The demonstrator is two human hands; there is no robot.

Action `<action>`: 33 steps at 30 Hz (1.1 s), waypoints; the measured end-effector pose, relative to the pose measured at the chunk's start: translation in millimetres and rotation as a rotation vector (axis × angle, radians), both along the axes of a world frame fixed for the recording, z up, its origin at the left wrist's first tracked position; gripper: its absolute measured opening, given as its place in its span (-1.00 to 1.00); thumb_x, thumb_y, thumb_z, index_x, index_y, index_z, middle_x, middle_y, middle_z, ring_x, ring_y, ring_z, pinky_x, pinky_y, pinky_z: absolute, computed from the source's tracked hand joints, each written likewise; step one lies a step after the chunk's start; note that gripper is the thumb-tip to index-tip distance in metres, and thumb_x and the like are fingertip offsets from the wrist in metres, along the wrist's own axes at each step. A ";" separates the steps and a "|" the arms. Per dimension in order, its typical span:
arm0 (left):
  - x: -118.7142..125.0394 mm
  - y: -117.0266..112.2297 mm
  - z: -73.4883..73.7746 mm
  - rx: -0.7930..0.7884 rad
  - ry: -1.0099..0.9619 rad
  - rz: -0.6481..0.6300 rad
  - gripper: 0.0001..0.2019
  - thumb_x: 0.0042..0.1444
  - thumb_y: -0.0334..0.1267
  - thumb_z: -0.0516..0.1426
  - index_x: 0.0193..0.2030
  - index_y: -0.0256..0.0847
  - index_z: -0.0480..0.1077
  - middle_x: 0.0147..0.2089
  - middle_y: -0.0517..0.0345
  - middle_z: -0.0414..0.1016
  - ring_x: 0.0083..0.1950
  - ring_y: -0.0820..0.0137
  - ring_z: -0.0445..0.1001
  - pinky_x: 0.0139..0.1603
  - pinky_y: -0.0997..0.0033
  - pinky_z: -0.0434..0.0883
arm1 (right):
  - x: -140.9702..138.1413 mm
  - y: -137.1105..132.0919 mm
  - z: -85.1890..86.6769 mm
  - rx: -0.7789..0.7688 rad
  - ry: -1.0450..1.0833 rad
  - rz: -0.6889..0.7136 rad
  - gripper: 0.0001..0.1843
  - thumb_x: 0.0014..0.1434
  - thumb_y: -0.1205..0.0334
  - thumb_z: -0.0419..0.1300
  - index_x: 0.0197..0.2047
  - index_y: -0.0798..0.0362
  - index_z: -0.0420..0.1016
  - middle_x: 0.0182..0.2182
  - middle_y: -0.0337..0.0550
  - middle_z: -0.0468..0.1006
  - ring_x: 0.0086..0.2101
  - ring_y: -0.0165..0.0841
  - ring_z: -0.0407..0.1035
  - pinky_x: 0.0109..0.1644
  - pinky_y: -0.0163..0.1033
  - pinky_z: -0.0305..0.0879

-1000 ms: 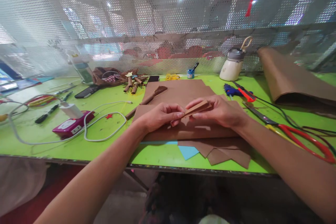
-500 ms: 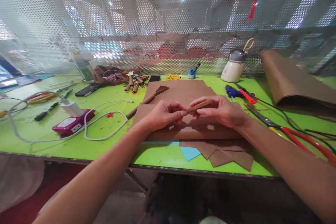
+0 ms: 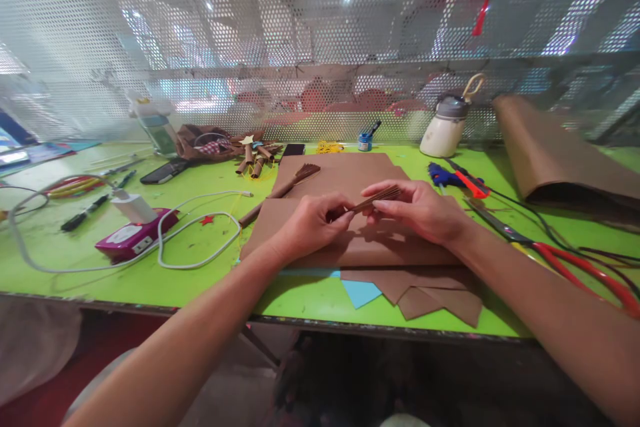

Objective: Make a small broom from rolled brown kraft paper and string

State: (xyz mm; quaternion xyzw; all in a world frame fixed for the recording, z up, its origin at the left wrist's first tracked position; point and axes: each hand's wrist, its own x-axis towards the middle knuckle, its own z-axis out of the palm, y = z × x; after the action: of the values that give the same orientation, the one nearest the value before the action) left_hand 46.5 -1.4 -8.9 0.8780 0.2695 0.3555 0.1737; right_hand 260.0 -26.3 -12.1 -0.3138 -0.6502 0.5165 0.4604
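Between my two hands is a narrow strip of brown paper point(image 3: 376, 200), with fine lines like pleats or a cut fringe fanning at its right end. My left hand point(image 3: 317, 225) is closed, pinching the strip's left end between thumb and fingers. With thumb and fingertips, my right hand point(image 3: 417, 207) grips the fanned end. Both hands are above stacked sheets of brown paper point(image 3: 345, 177). Just left of them lies a rolled brown paper stick with a fringed, broom-like end point(image 3: 303, 173). Smaller brown pieces and a light blue paper point(image 3: 361, 292) stick out at the front.
To the right lie red-handled scissors point(image 3: 565, 260) and a blue glue gun point(image 3: 445, 175) with a cord. A white bottle point(image 3: 444, 130) and a large folded brown sheet point(image 3: 560, 153) stand behind. At left are a purple power block point(image 3: 135, 237), a white cable, and a phone point(image 3: 165, 171).
The strip's right end has spread, and its fine lines now show. My left hand has turned slightly, with its fingers curled tighter. The right hand has shifted a little left.
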 end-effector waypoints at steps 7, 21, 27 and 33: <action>-0.4 -0.4 0.9 -0.014 0.001 -0.015 -0.81 0.08 -0.41 0.08 -0.22 -0.28 0.50 -0.41 0.18 0.52 -0.48 0.57 0.30 -0.46 0.59 0.19 | 1.8 -0.9 2.2 0.002 -0.037 0.015 -0.64 0.09 0.22 0.27 -0.02 0.07 0.46 -0.30 -0.09 0.59 -0.31 -0.34 0.47 -0.16 -0.17 0.38; -2.0 -2.6 5.7 -0.292 -0.065 -0.058 -0.82 0.10 -0.28 0.11 -0.25 -0.30 0.51 -0.52 0.22 0.46 -0.57 0.59 0.28 -0.56 0.63 0.19 | 1.4 -2.2 4.9 0.008 -0.027 0.042 -0.62 0.07 0.24 0.28 -0.02 0.08 0.46 -0.26 -0.07 0.58 -0.29 -0.32 0.46 -0.15 -0.14 0.39; -3.6 -2.3 5.2 -0.562 -0.113 -0.115 -0.77 0.10 -0.19 0.13 -0.24 -0.33 0.48 -0.58 0.23 0.41 -0.68 0.61 0.23 -0.68 0.62 0.14 | 1.5 -1.2 2.7 0.018 -0.030 0.045 -0.66 0.08 0.25 0.28 -0.04 0.07 0.48 -0.31 -0.12 0.58 -0.33 -0.36 0.46 -0.17 -0.18 0.39; -6.4 1.1 7.7 -0.655 -0.078 -0.152 -0.69 0.10 -0.12 0.15 -0.16 -0.33 0.48 -0.56 0.18 0.46 -0.67 0.62 0.21 -0.68 0.63 0.12 | 2.1 0.4 2.0 0.054 -0.038 0.036 -0.71 0.08 0.22 0.28 -0.10 0.08 0.52 -0.35 -0.14 0.58 -0.34 -0.37 0.45 -0.20 -0.22 0.38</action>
State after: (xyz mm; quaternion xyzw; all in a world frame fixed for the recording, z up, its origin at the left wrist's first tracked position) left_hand 40.1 -0.3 -1.2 0.7788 0.2962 0.2695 0.4827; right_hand 262.1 -25.9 -10.1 -0.2992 -0.6782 0.5009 0.4468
